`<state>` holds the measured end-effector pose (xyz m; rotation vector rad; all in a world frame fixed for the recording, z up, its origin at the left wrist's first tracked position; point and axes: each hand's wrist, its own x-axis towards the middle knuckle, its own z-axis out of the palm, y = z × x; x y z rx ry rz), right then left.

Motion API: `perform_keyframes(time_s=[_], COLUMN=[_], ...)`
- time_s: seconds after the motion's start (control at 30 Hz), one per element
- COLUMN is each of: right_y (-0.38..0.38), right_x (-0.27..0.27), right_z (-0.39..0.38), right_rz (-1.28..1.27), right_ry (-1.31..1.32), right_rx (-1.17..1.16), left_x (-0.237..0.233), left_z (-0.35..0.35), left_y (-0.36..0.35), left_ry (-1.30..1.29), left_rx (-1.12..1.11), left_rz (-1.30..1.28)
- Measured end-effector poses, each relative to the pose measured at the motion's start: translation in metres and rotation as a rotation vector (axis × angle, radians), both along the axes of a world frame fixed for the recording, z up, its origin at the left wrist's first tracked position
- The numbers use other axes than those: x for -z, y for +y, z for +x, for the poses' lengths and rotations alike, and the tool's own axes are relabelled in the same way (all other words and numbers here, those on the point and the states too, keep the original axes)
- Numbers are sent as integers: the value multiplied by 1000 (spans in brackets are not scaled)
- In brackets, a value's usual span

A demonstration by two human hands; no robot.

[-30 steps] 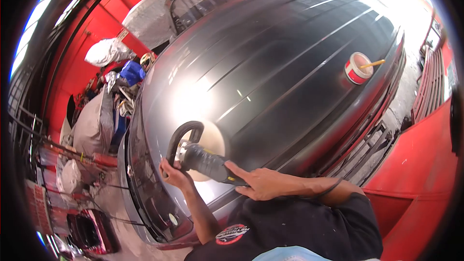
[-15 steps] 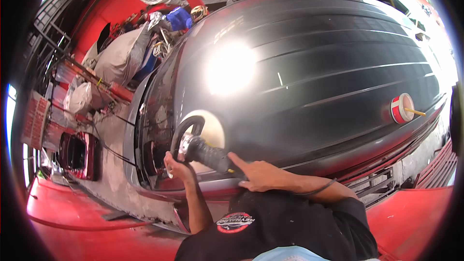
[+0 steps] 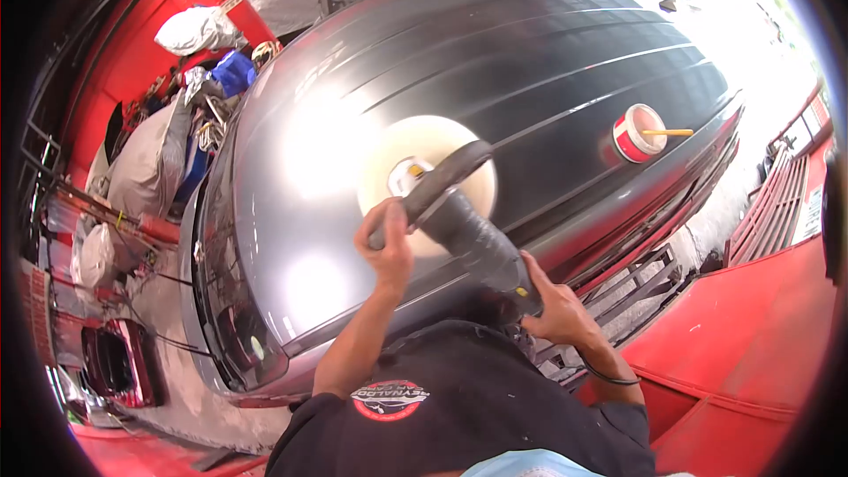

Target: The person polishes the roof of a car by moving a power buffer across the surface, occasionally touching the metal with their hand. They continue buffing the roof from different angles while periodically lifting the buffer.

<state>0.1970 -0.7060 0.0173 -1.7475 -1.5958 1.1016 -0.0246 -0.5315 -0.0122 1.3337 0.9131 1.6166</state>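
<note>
A dark polisher [image 3: 477, 243] with a large round pale pad [image 3: 473, 137] rests on the dark grey car roof [image 3: 548, 159]. My left hand [image 3: 387, 237] is wrapped round the lower left end of the polisher's curved front handle [image 3: 450, 178]. Around the rear end of the polisher's body, near the roof's side edge, my right hand [image 3: 558, 307] is closed. The pad lies under the tool's head, pressed against or just over the roof; its contact cannot be made out.
A red and white tub [image 3: 625, 140] with a yellow stick [image 3: 669, 132] sits on the roof at the right. Covered bulky items [image 3: 141, 159] stand at the left. A red panel [image 3: 724, 336] and metal slats [image 3: 777, 199] lie at the right.
Both hands and the polisher have moved from the roof's front corner further onto the roof, and the pad now shows more fully. The view has shifted, so the tub appears further left and higher.
</note>
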Motion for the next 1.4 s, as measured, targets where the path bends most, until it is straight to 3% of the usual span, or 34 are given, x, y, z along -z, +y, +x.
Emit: perform_keyframes(time_s=[0.07,0.1,0.17,0.23,0.3,0.37,0.43,0.5,0.67,0.8,1.03,1.07,1.2,1.23,1.27,1.37,1.4], right_y=[-14,-20,-28,-38,-40,-42,-42,-36,6,47,99,105,125,129,134,143,145], right_x=[6,14,20,31,26,9,5,2,-7,-24,-31,-32,-36,-36,-33,-19,-13], right_z=[21,31,52,78,92,92,94,84,30,-33,-156,-176,-247,-262,-276,-312,-324], right_rz=[-11,35,149,217,181,143,-54,-19,84,89,33,15,12,17,-18,4,48], right_ry=[32,28,-27,-102,-164,-201,-64,-108,-150,-155,-243,-270,-281,-288,-329,-356,-339], right_rx=[51,121,211,253,289,262,352,275,19,-236,-633,-685,-839,-839,-901,-1005,-1067], left_x=[-4,-19,-21,-31,-30,-35,-43,-46,-28,-1,19,27,43,43,39,54,65], left_z=[37,65,103,138,164,174,162,138,59,-34,-169,-185,-261,-276,-290,-331,-347], left_y=[1,-3,0,-3,-2,-5,-8,-10,-9,-21,-56,-52,-43,-47,-43,-49,-46], left_ry=[121,-33,-206,-199,-226,-239,-207,-201,-318,-262,-563,-737,-843,-812,-679,-746,-630], left_rx=[78,56,243,363,390,372,334,306,44,-343,-889,-919,-1111,-1136,-1336,-1424,-1601], left_rz=[87,55,197,-36,-93,-117,-103,-128,-52,-35,-112,-83,14,-21,9,21,13])
